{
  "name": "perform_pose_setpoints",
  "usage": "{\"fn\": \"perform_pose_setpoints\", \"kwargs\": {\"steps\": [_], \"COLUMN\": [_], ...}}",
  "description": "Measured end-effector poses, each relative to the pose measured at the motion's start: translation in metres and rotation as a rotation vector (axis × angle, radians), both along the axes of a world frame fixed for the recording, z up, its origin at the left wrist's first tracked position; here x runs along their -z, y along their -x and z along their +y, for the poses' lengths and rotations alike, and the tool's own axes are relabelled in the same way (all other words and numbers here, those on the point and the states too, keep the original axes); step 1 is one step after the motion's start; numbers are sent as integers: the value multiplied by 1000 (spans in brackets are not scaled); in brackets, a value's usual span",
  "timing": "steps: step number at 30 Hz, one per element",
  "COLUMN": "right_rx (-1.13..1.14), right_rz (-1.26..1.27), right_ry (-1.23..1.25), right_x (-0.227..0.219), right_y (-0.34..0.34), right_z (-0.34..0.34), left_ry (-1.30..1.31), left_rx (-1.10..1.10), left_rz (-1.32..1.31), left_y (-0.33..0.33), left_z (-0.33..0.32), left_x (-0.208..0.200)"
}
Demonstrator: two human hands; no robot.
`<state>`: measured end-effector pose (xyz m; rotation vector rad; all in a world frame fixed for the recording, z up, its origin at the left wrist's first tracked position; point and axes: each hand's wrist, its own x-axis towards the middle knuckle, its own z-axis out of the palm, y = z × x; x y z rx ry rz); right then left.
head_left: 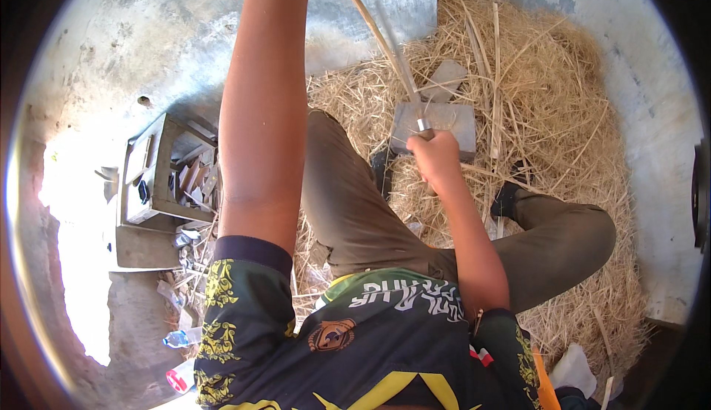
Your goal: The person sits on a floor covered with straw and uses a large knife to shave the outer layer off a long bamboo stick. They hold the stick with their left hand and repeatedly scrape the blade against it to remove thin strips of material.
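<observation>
My right hand is closed around the handle of a knife with a shiny metal collar. Its narrow grey blade points away from me, over a grey block. A long, thin, pale strip, apparently bamboo, slants from the top edge down to the blade and seems to touch it. My left arm stretches straight ahead past the top edge, so the left hand is out of sight, and what it holds does not show.
Straw-like shavings cover the floor around my bent legs. A flat stone piece lies beyond the block, with long split strips to its right. At left stands a wooden box-like cabinet; plastic bottles lie nearer. Walls rise on both sides.
</observation>
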<state>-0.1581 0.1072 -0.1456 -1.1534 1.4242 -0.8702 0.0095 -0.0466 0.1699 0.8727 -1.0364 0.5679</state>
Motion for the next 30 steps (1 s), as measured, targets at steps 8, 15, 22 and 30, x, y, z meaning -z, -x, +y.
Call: {"fn": "perform_pose_setpoints", "kwargs": {"steps": [8, 15, 22, 30], "right_rx": [130, 33, 163, 50], "right_rz": [-374, -112, -307, 148], "right_ry": [206, -40, 228, 130], "right_x": [-87, -26, -79, -12], "right_y": [22, 34, 26, 26], "right_z": [23, 36, 44, 42], "left_ry": [-98, -58, 17, 47], "left_rx": [813, 863, 520, 310], "left_rz": [135, 171, 105, 121], "left_y": [38, 45, 29, 29], "left_z": [54, 53, 49, 43], "left_x": [6, 8, 7, 7]}}
